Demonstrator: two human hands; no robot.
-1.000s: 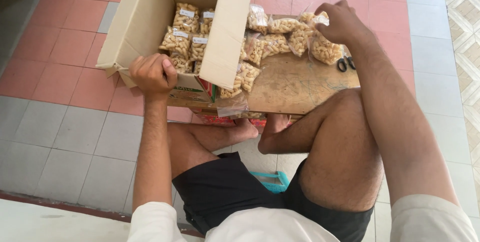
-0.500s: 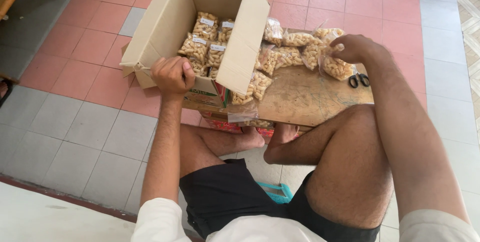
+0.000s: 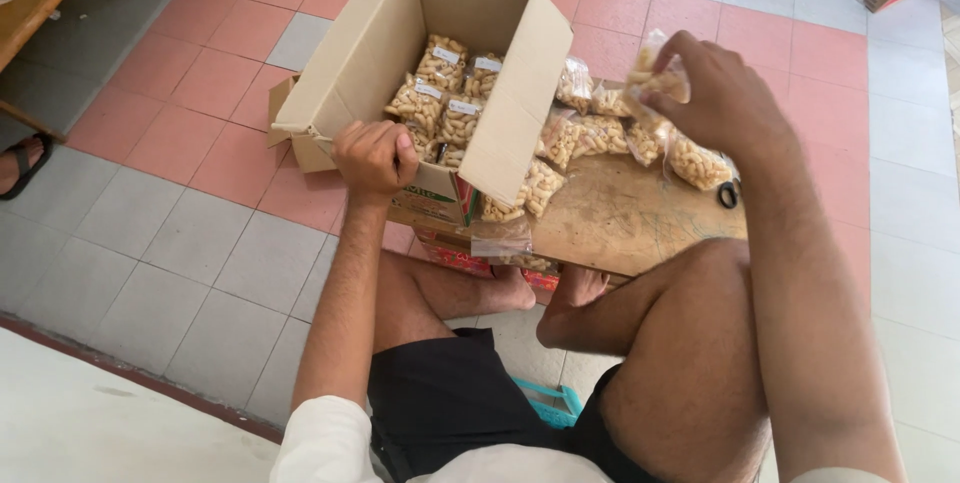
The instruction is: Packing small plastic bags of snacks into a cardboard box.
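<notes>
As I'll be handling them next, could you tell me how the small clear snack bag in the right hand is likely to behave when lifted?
The snack bag probably stays light: the right hand lifts it with the fingers alone. It likely feels floppy, since it is thin clear film around loose pieces. The pieces look brittle, so a hard squeeze might crush them.

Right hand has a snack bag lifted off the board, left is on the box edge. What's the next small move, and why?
Probably carry the bag left and set it down into the box. The right hand holds it raised above the pile of bags on the wooden board, the box is open with bags already lined up inside, and the left hand grips its near edge.
</notes>
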